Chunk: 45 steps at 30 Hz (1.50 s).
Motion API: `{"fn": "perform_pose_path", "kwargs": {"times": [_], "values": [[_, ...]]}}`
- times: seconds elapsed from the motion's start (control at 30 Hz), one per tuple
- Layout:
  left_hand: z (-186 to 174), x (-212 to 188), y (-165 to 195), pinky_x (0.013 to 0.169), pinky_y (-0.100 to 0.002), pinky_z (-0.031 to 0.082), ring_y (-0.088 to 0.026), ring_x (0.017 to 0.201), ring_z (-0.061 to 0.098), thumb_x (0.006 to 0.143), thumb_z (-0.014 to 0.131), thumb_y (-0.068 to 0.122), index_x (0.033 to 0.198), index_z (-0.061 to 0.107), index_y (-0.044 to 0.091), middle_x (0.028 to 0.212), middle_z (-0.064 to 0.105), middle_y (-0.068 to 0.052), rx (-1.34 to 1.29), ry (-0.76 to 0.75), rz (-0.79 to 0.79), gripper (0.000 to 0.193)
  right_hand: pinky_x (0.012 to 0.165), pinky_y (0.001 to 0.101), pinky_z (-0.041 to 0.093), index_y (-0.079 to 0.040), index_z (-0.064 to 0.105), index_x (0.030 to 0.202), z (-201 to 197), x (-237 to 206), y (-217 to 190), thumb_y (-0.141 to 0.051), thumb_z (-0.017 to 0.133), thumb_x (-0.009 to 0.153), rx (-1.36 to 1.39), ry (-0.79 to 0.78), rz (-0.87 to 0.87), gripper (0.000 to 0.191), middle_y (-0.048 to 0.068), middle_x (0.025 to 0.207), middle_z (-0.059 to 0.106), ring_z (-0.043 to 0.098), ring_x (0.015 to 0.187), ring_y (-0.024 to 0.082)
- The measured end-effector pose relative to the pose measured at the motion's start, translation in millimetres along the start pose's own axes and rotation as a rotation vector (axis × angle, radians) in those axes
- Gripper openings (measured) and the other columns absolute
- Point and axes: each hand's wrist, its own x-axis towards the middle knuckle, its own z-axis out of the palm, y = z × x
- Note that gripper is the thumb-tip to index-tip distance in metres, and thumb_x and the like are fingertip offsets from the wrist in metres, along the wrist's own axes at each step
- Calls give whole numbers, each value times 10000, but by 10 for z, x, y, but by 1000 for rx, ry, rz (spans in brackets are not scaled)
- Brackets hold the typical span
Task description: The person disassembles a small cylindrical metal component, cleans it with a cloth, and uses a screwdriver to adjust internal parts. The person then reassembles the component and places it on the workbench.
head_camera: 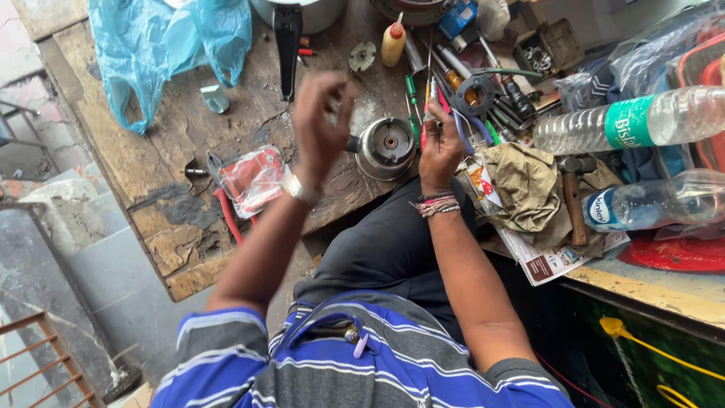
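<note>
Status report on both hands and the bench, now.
Left hand raised, blurred, grip unclear. Right hand at the tool pile, pinching a thin tool. Round grey metal part on the worn wooden bench between them.

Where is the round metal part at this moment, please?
In the head view, the round metal part sits mid-bench between the raised left hand and the right hand.

A blue plastic bag, two water bottles and a hammer lie about.
</note>
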Motion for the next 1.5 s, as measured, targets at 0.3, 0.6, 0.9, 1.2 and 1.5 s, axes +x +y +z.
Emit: {"fn": "perform_pose_path", "kwargs": {"times": [0.3,0.6,0.9,1.2,1.5], "values": [[366,464,-726,819,-475,554,-326,887,683,830,779,139,919,767,36,931,695,-155,362,-469,-62,136,893,289,568,-63,715,1244,19,33,-9,-86,675,1036,38,3,89,213,75,1148,774,716,1027,138],[580,459,-600,814,-445,558,-290,879,676,873,748,173,940,771,45,961,688,-151,433,-419,-247,146,844,270,577,-78,719,1230,-7,74,-73,-109,672,1034,23,-52,156,205,59,1115,778,723,966,130],[430,463,-625,656,-259,605,-105,720,706,899,737,214,941,764,103,872,738,-19,38,-220,-581,121,870,274,578,-60,713,1209,-6,62,-37,-107,661,1046,58,-64,155,177,61,1120,769,710,976,128],[-351,153,1014,631,-254,515,-150,728,662,945,744,122,1059,665,-34,889,706,-98,-1613,-358,-855,209,878,259,573,-58,706,1204,11,30,46,-134,654,1048,86,-44,180,181,53,1121,767,697,971,109],[-1084,160,2513,845,-242,470,-127,951,608,1016,797,239,1091,723,-5,1037,637,-65,-1832,-1274,-428,266,803,268,560,-87,726,1174,-5,65,-52,-175,676,1032,-14,-61,177,174,46,1083,779,706,916,123]]}}
